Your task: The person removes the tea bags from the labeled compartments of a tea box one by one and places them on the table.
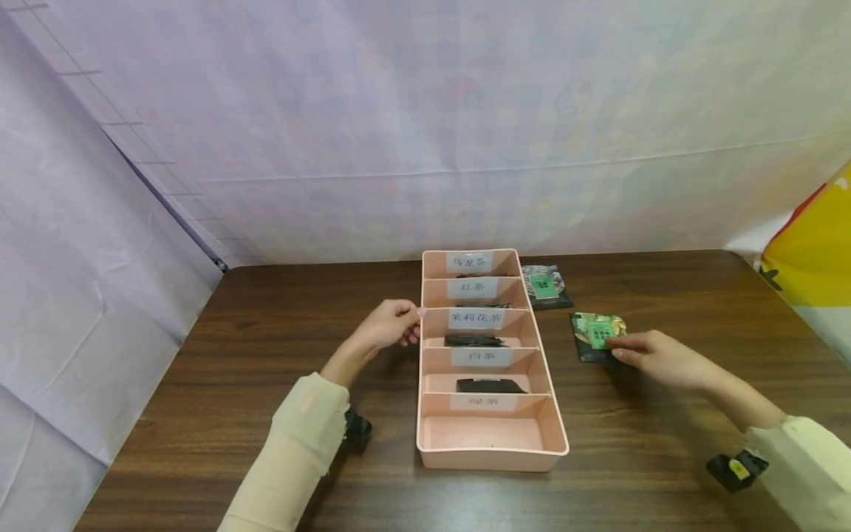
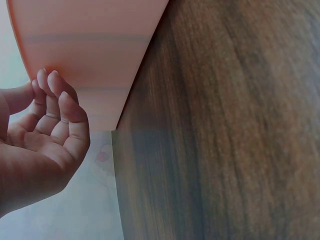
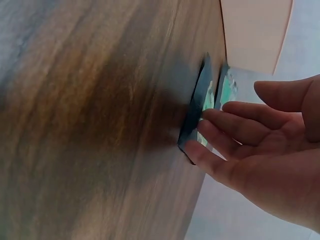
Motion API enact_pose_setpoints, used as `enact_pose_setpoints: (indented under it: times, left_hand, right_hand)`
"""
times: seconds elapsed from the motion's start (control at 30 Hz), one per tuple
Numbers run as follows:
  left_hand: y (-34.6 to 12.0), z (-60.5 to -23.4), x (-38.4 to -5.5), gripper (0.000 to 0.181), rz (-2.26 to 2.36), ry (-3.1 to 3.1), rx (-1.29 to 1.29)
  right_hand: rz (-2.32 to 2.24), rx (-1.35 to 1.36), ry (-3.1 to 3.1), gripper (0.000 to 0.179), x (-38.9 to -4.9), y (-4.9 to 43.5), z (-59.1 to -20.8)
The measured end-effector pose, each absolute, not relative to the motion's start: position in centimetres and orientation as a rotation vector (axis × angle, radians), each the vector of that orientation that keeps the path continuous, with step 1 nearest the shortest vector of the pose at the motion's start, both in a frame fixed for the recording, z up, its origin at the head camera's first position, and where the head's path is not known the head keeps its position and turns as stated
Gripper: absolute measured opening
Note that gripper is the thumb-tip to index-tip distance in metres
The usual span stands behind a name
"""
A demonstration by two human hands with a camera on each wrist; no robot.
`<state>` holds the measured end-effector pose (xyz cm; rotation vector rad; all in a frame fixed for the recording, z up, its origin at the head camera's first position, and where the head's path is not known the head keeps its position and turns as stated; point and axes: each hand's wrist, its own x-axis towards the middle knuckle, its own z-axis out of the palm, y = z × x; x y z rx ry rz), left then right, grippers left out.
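Observation:
A long pink divided box stands on the table, its compartments bearing white paper labels in Chinese for kinds of tea. My left hand pinches the box's left rim near the jasmine label; in the left wrist view its curled fingers lie against the outer wall. To the right of the box, my right hand touches a dark tea sachet with a green label. In the right wrist view, loosely bent fingertips meet this sachet, and the thumb stands apart from it.
Another tea sachet lies flat against the box's far right side. Dark packets sit in the compartments behind the front one; the front compartment shows its bare floor. A pale patterned curtain hangs behind the brown wooden table.

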<state>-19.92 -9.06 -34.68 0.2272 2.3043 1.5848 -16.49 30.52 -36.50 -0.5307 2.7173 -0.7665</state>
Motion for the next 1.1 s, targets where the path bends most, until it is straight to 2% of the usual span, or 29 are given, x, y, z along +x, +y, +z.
enact_pose_setpoints:
  times: [0.27, 1.1]
  left_hand:
    - [-9.2, -36.7, -21.1, 0.027, 1.608, 2.295, 0.233]
    - [-9.3, -36.4, -21.0, 0.028, 1.604, 2.296, 0.237]
  right_hand:
    - [-0.753, -0.493, 2.718, 0.036, -16.4, 31.0, -36.7]
    - [-0.831, -0.319, 2.675, 0.047, -20.7, 33.0, -36.6]
